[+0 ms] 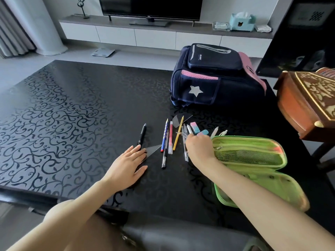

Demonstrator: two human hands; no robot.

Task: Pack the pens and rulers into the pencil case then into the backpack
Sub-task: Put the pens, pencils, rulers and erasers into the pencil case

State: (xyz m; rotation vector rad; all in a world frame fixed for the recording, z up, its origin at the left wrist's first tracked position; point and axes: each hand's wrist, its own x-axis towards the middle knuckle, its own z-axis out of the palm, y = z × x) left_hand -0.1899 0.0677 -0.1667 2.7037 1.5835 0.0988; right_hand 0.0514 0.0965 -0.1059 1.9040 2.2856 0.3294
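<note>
Several pens (pixel 170 137) lie loose beside the open pencil case (pixel 250 153). The right hand (pixel 197 148) pinches what seems a clear pen; the left hand (pixel 126 163) rests flat on a thin ruler (pixel 154 149). Light, slick barrels are best gripped mid-length.

Both bare forearms are being extended forward from the lower edge of the view. The left hand (pixel 126 164) is being held flat, palm down, with its fingers (pixel 136 151) stretched out and slightly spread. The right hand (pixel 198 148) is being held knuckles up, its fingers curled under and pinched together.
</note>
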